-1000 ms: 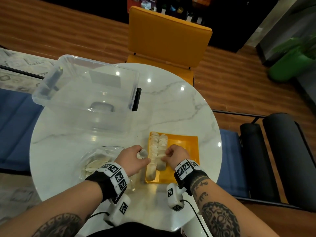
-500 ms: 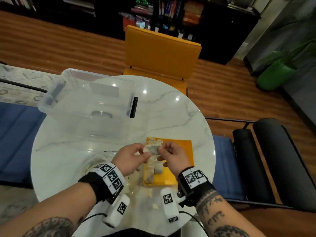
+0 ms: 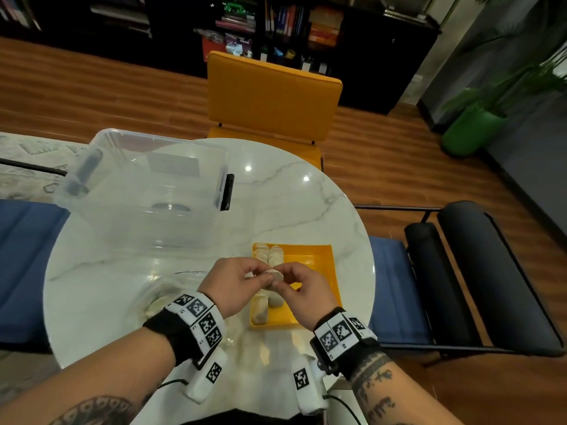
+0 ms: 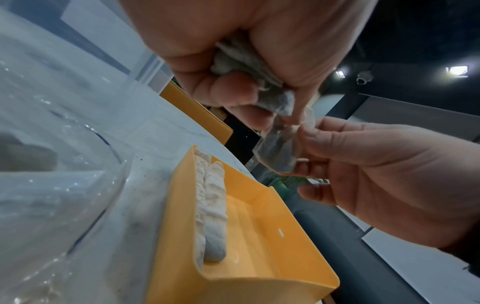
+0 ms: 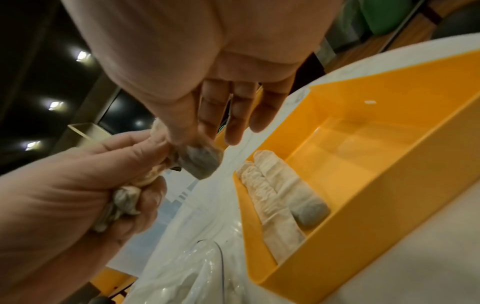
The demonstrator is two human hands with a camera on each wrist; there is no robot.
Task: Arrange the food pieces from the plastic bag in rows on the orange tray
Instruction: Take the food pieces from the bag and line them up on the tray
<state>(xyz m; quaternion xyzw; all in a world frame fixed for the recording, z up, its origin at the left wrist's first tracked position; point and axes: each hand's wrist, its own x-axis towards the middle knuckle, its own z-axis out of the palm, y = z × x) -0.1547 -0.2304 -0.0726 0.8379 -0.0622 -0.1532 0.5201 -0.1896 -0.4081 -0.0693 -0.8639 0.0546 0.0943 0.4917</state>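
Note:
The orange tray (image 3: pixel 316 256) lies on the table's near right, with two rows of pale food pieces (image 3: pixel 274 254) along its left side. Above it my left hand (image 3: pixel 251 271) grips a clump of food pieces (image 4: pixel 241 59). My right hand (image 3: pixel 285 273) pinches one piece (image 3: pixel 273 275) between thumb and forefinger, right against the left hand's fingers. In the right wrist view that piece (image 5: pixel 201 162) hangs above the table, left of the tray (image 5: pixel 376 154). The clear plastic bag (image 3: pixel 165 299) with more pieces lies left of the tray, partly hidden by my left wrist.
A clear plastic bin (image 3: pixel 147 191) takes up the table's far left. The round marble table (image 3: pixel 291 194) has an orange chair (image 3: pixel 270 96) behind it and a black chair (image 3: pixel 460 271) to its right. The tray's right part (image 4: pixel 259 236) holds no pieces.
Both hands have risen from the rows in the tray and now hold food pieces between them above it. The head view has tilted up.

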